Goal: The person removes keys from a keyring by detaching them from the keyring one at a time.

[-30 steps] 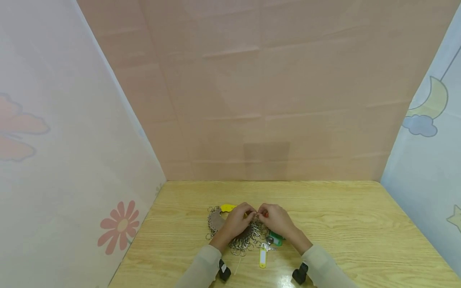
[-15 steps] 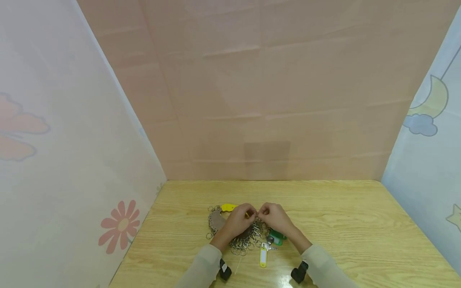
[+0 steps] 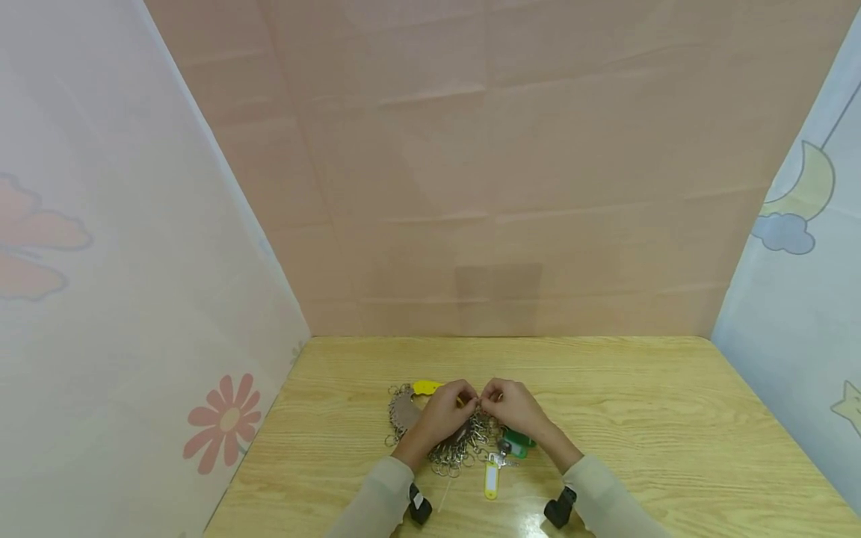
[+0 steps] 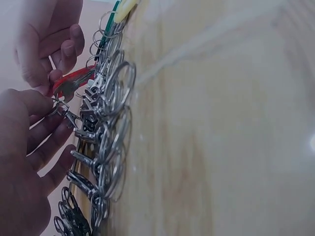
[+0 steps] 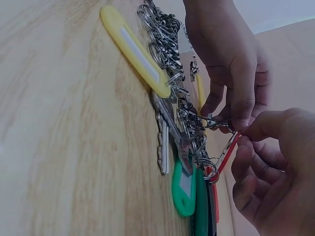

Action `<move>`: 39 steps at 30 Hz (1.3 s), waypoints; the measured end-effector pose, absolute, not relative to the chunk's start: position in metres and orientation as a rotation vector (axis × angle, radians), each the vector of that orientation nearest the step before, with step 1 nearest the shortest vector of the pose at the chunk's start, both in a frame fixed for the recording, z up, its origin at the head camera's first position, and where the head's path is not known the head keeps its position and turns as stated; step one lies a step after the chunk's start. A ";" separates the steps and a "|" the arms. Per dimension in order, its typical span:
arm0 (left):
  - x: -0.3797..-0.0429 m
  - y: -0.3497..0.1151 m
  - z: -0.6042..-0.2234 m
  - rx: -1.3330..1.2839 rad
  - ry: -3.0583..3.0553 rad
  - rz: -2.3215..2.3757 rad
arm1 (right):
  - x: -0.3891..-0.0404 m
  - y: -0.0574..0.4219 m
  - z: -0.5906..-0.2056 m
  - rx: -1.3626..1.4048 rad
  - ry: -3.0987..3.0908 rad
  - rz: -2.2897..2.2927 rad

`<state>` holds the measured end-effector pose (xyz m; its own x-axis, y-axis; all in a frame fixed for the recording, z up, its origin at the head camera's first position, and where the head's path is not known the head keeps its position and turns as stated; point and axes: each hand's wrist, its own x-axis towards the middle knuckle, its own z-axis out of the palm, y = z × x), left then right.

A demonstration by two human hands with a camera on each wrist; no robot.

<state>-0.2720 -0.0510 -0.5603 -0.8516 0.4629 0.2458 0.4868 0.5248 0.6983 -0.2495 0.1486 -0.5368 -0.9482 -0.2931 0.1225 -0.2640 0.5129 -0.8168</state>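
My left hand (image 3: 444, 412) pinches a small metal ring with a snap hook (image 5: 212, 122) between thumb and fingertips. Against it, fingertips nearly meeting, my right hand (image 3: 516, 409) pinches the end of a red key tag (image 5: 227, 156); a key (image 4: 69, 87) lies along that tag in the left wrist view. Beneath the hands is a curved brown key holder (image 3: 406, 410), edged with several snap hooks and rings (image 4: 110, 118). Whether the tag's tip is on the ring is hidden by the fingers.
A yellow key tag (image 3: 492, 480) with keys (image 5: 164, 140) lies on the wooden table (image 3: 639, 418) in front of the hands. Green key tags (image 5: 184, 194) sit under the right hand. A yellow piece (image 3: 427, 387) lies behind the left hand. A thin pale strip (image 3: 444, 496) is near the front.
Both hands stay at the same place with only slight finger shifts. The red that showed between the hands in the head view is now mostly hidden.
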 end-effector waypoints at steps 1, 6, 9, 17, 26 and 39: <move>-0.272 -0.051 -0.561 -0.855 -2.709 -1.262 | -0.250 0.149 -0.537 -0.500 2.719 -1.441; -0.273 -0.051 -0.560 -0.876 -2.680 -1.243 | -0.251 0.149 -0.537 -0.505 2.774 -1.402; -0.274 -0.052 -0.561 -0.877 -2.670 -1.265 | -0.251 0.150 -0.537 -0.507 2.794 -1.387; -0.272 -0.054 -0.559 -0.821 -2.710 -1.407 | -0.249 0.150 -0.536 -0.531 2.811 -1.354; -0.272 -0.056 -0.559 -0.799 -2.716 -1.451 | -0.252 0.149 -0.536 -0.584 2.882 -1.264; -0.271 -0.056 -0.560 -0.763 -2.742 -1.500 | -0.251 0.144 -0.539 -0.509 2.884 -1.316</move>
<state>-0.2710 -0.0561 -0.5596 -0.8847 0.4389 0.1567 0.3687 0.4537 0.8113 -0.2508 0.1441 -0.5389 -0.9475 -0.2560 0.1918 -0.3126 0.6141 -0.7246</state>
